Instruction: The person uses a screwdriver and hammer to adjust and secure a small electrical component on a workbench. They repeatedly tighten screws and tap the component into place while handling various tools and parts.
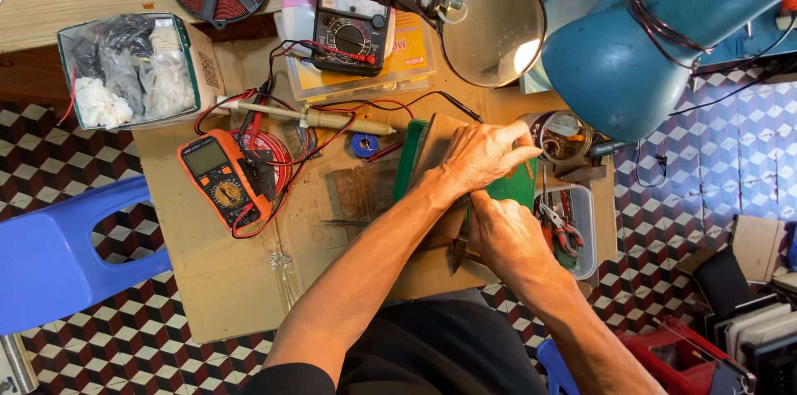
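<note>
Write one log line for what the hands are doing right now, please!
left hand: pressing on green board | right hand: gripping small metal tool at board edge | nearby: orange meter, soldering iron, tool tub

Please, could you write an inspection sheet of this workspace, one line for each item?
Surface: cardboard sheet over a chequered tile floor.
Job's things: green board under the left hand; right hand beside it holds a dark tool.
Clutter: orange multimeter, black meter, soldering iron, box of rags, pliers tub.
Fingers: left spread flat; right curled.
Cables: red and black leads tangled.
Surroundings: blue lamp, magnifier, blue stool.
</note>
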